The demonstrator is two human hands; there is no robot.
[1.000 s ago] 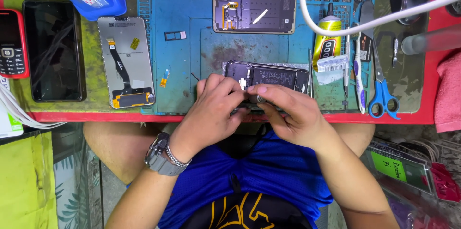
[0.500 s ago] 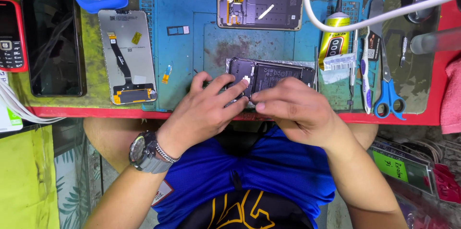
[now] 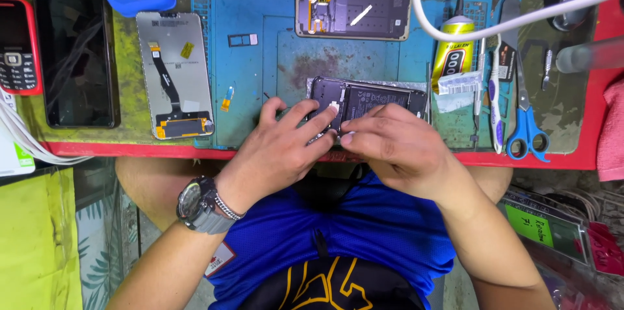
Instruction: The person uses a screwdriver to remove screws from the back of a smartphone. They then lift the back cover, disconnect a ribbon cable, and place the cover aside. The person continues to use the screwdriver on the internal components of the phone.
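An opened dark smartphone [image 3: 374,99] with its insides showing lies on the blue work mat [image 3: 260,76] near the table's front edge. My left hand [image 3: 279,147], with a watch on the wrist, rests on the phone's left end, fingers spread and pressing on it. My right hand [image 3: 396,144] covers the phone's lower middle, its fingertips meeting the left fingers over a small white part. The phone's lower edge is hidden under both hands.
A back cover [image 3: 354,8] lies at the mat's top. A screen assembly [image 3: 175,76] and a dark phone [image 3: 77,56] lie left, with a red keypad phone [image 3: 18,47]. A glue tube [image 3: 453,56], blue scissors [image 3: 526,121], a toothbrush [image 3: 495,95] and a white cable [image 3: 507,21] are on the right.
Both hands have slid a little up onto the opened phone, with the left fingers spreading across its left end. The phone itself stays in place.
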